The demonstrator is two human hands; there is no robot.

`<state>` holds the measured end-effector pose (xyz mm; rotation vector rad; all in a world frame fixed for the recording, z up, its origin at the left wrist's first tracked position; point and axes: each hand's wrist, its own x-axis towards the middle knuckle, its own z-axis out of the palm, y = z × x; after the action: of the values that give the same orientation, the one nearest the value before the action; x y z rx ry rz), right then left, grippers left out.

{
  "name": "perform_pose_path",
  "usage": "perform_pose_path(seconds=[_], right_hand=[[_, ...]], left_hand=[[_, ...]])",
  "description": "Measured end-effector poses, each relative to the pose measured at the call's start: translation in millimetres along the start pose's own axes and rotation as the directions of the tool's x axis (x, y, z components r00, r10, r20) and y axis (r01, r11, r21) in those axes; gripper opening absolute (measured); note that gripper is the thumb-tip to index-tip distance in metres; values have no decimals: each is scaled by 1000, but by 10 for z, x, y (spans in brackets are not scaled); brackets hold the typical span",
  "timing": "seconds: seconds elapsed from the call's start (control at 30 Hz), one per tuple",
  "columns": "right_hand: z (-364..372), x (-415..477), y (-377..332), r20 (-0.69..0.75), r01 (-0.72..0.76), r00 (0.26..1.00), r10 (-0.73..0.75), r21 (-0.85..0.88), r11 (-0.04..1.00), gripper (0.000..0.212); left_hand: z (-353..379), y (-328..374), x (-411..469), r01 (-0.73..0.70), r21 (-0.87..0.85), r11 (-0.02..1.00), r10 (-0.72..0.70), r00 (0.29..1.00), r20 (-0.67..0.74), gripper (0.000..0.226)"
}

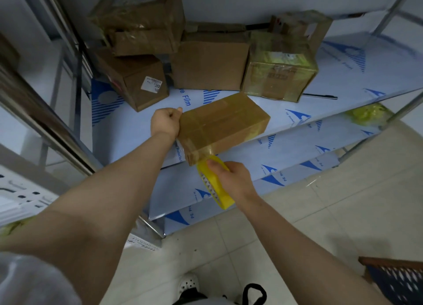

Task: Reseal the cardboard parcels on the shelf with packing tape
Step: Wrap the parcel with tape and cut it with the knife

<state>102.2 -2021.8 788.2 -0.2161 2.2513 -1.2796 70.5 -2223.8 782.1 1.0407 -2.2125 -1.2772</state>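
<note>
A flat cardboard parcel (223, 125), glossy with clear tape, lies at the front edge of the top shelf (343, 94). My left hand (166, 122) grips its left end, thumb on top. My right hand (233, 179) holds a yellow tape dispenser (214, 182) just below the parcel's near corner. A strip of clear tape (209, 153) runs from the dispenser up onto that corner.
Several more cardboard boxes stand at the back of the shelf: a stack at the left (139, 25), a plain box (209, 64) in the middle, a film-wrapped one (279, 76) at the right. A black pen (320, 96) lies beside it. Lower shelves (286, 149) and tiled floor lie below.
</note>
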Motion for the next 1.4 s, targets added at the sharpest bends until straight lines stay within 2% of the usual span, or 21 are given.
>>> perform_pose_path(seconds=[0.07, 0.13, 0.2, 0.27, 0.33, 0.43, 0.53, 0.6, 0.73, 0.9, 0.97, 1.0, 1.07, 1.1, 1.17, 1.27, 1.33, 1.4], right_hand=[[41, 61, 3, 2, 9, 1000, -9, 6, 1000, 47], [77, 95, -10, 1, 11, 1000, -11, 34, 999, 44], [102, 126, -5, 7, 3, 1000, -4, 57, 998, 48], [101, 144, -12, 14, -4, 1000, 3, 64, 998, 47], [77, 160, -2, 14, -3, 1000, 2, 56, 998, 48], [88, 196, 34, 2, 24, 1000, -24, 43, 999, 46], [117, 167, 15, 16, 31, 999, -31, 29, 999, 44], [111, 184, 26, 14, 22, 1000, -22, 13, 1000, 45], [105, 249, 97, 21, 7, 1000, -7, -25, 1000, 40], [124, 272, 98, 24, -1, 1000, 2, -4, 1000, 38], [118, 284, 77, 25, -10, 1000, 11, -11, 1000, 37], [117, 283, 70, 25, -16, 1000, 17, -11, 1000, 38], [114, 267, 58, 15, -32, 999, 32, 5, 999, 44], [117, 255, 54, 8, -39, 999, 39, 19, 999, 48], [127, 242, 52, -9, -45, 999, 45, 47, 998, 52], [110, 253, 5, -14, -50, 999, 51, 51, 997, 53], [96, 264, -15, -9, -56, 998, 56, 49, 997, 52], [85, 263, -6, 0, -67, 998, 67, 59, 996, 52]], left_hand=[[-7, 104, -41, -145, 318, 937, 158, 987, -16, 25], [46, 272, -90, -181, 535, 826, 186, 982, 45, 36], [138, 415, -132, -164, 643, 748, 108, 986, 126, 52], [253, 421, -196, -172, 731, 661, 14, 976, 217, 85], [335, 327, -246, -211, 794, 570, 63, 975, 214, 94], [316, 295, -119, -208, 811, 547, 142, 978, 155, 78], [283, 312, 24, -239, 816, 526, 174, 970, 172, 63], [269, 318, 104, -246, 789, 563, 179, 968, 175, 56], [238, 263, 364, -138, 660, 738, 51, 988, 148, 53], [223, 278, 461, 5, 545, 838, -119, 978, 173, 60], [224, 287, 377, -72, 603, 795, -12, 991, 135, 64], [240, 294, 315, -182, 688, 703, 129, 983, 129, 65], [252, 352, 155, -361, 792, 491, 369, 911, 186, 65], [252, 384, 90, -393, 807, 442, 383, 896, 226, 66], [261, 409, 1, -375, 824, 425, 266, 922, 283, 75], [294, 295, -66, -325, 790, 519, 118, 943, 311, 94], [297, 262, -63, -362, 778, 513, 172, 932, 320, 89], [280, 298, -161, -416, 807, 420, 325, 899, 294, 85]])
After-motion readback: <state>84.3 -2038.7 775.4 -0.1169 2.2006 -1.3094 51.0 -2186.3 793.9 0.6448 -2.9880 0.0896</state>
